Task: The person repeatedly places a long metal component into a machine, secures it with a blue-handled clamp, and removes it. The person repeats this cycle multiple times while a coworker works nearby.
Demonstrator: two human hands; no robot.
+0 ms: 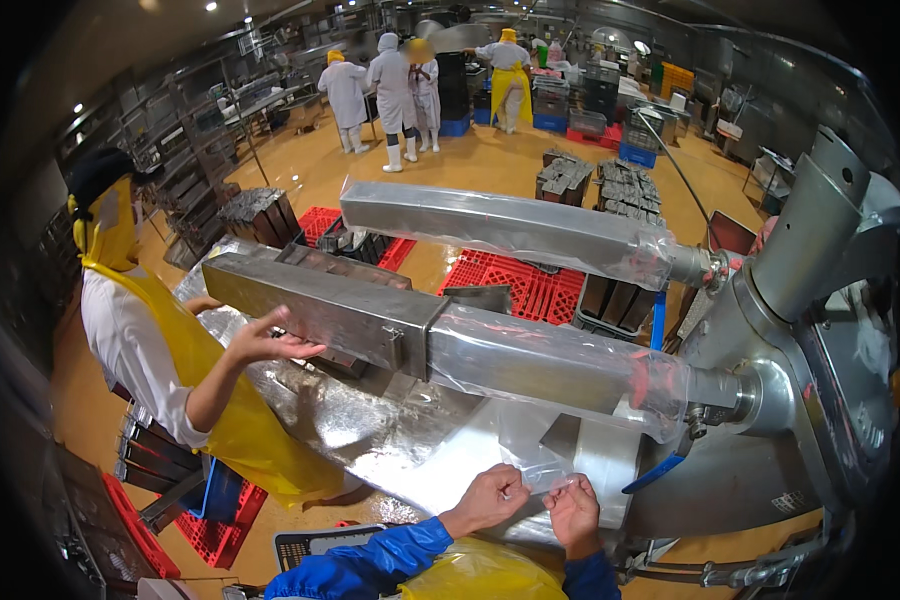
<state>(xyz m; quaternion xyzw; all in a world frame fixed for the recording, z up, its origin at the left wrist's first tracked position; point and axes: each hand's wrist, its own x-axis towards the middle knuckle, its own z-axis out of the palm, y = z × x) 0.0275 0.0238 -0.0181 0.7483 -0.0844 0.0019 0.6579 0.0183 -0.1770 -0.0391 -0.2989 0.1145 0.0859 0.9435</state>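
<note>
Carefully: both hands, left hand and right hand, pinch the clear plastic bag; keep each grip closed near the edge, evenly tensioned.

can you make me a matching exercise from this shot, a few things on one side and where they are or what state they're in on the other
Things:
1. left hand
2. right hand
3. co-worker's hand
4. upper square tube

Places or states:
a. wrapped in clear plastic, nobody touching it
b. resting on the metal mould
c. pinching the clear plastic bag from the left
d. pinching the same bag from the right

Pairs: 1-c, 2-d, 3-b, 4-a
</note>
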